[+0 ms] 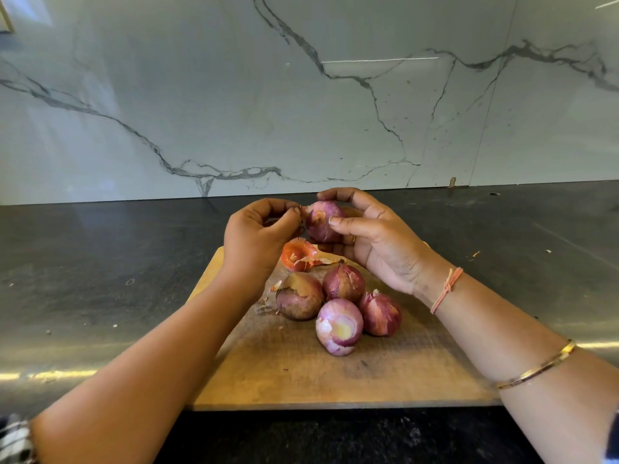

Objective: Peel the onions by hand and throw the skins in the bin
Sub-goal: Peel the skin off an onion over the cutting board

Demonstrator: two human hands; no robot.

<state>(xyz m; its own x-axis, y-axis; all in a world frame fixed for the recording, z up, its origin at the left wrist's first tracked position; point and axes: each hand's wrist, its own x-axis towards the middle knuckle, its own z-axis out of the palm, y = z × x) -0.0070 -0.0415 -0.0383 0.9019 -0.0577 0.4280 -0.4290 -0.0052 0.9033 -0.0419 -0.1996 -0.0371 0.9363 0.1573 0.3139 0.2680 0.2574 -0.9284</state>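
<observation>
I count five: right hand (375,239) grips one onion (321,224), left hand (258,236) pinches its skin; four onions (339,324) lie mid cutting board (301,373), one loose skin (296,256) near its far edge.

A kitchen: a dark stone table (100,262) runs under a glossy, grey-veined white marble backsplash (201,95) at twelve o'clock. At six o'clock, a worn wooden cutting board (301,373) carries red onions (339,326).
</observation>
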